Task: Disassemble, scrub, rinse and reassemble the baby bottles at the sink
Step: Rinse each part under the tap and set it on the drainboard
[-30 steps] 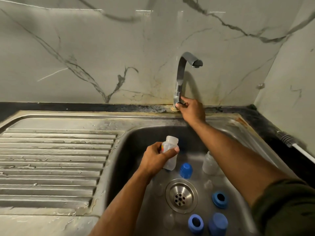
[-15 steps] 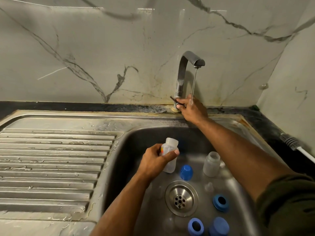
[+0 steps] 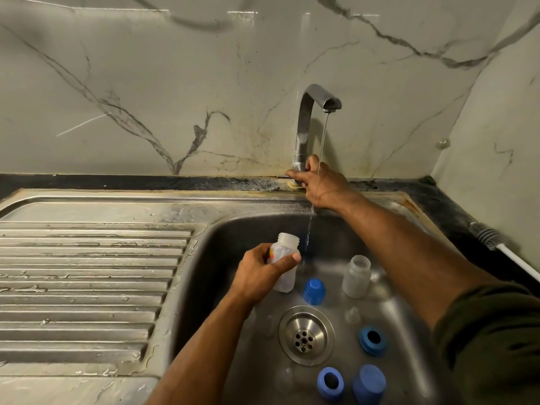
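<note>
We see a stainless steel sink basin point(image 3: 204, 273) holding the loose parts of several baby bottles. On its floor, near the back, a second clear bottle body point(image 3: 356, 276) stands upright with its mouth open and no cap, just right of a blue cap point(image 3: 314, 291) standing on its rim. The round drain strainer point(image 3: 306, 335) lies in the middle of the floor. To its right sits a blue screw ring point(image 3: 373, 341) with its hole facing up; near the front edge of the basin lie another blue ring point(image 3: 330, 383) and a second blue cap point(image 3: 368, 384), just beside each other. A small clear teat point(image 3: 352, 314) rests between the strainer and the standing bottle; other clear pieces by the strainer are too faint to name.

Our left hand point(image 3: 261, 276) grips a translucent bottle point(image 3: 284, 263), fingers and thumb curled round its body, holding it over the basin nearly upright, its threaded neck bare, with a coloured mark on its side. We cannot tell whether it holds water.

Our right hand point(image 3: 320, 185) curls round the lever at the foot of the tap point(image 3: 309, 124) on the back edge of the sink. A thin stream of water point(image 3: 320, 159) falls past this hand, just right of the held bottle's mouth. A bottle brush point(image 3: 493, 241) lies on the dark worktop at the right edge.
</note>
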